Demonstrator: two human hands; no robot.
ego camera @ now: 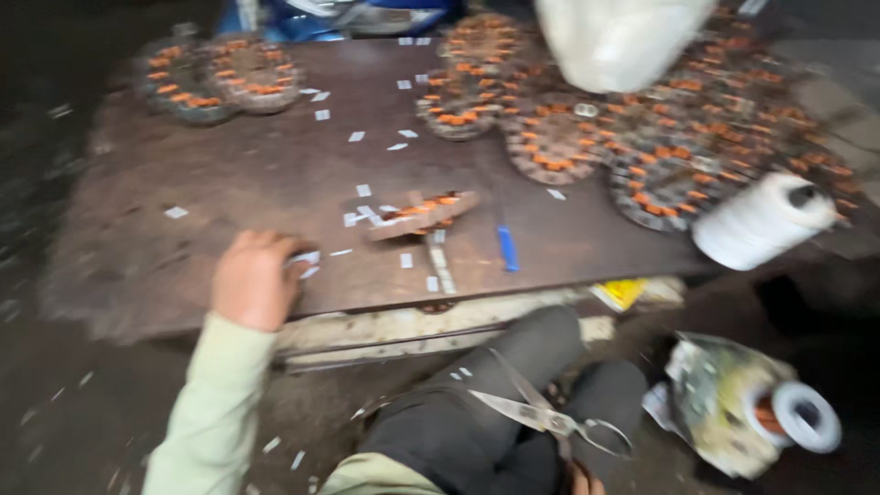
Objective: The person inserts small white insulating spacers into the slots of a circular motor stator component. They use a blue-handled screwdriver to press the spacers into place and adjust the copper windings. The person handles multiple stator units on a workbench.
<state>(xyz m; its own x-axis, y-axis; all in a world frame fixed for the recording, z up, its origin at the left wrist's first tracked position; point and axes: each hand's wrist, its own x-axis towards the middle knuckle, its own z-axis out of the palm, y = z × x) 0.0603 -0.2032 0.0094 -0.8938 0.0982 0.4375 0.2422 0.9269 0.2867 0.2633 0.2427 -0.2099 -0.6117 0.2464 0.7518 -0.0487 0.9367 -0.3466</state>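
On the worktop (275, 183), near its front edge, the left hand (252, 280) closes on small white strips (307, 263); right of them lies a wound coil piece (422, 215); the right hand (579, 481) is barely visible below the scissors (550, 417), grip unclear.

White thread spool (765, 220), scissors (548, 414) (on the lap), blue pen (507, 247)

The low table (275, 183) looked like dark, worn wood, matt and scuffed. Little white slips (308, 263) under the left hand (252, 280) seemed like thin paper. The round stator cores (550, 147) were dull grey metal with shiny orange copper windings. Scissors (550, 417) on the lap were bare steel, slightly glossy. The white spool (761, 220) looked like soft thread, and the sleeve (211, 412) was pale matt cloth.
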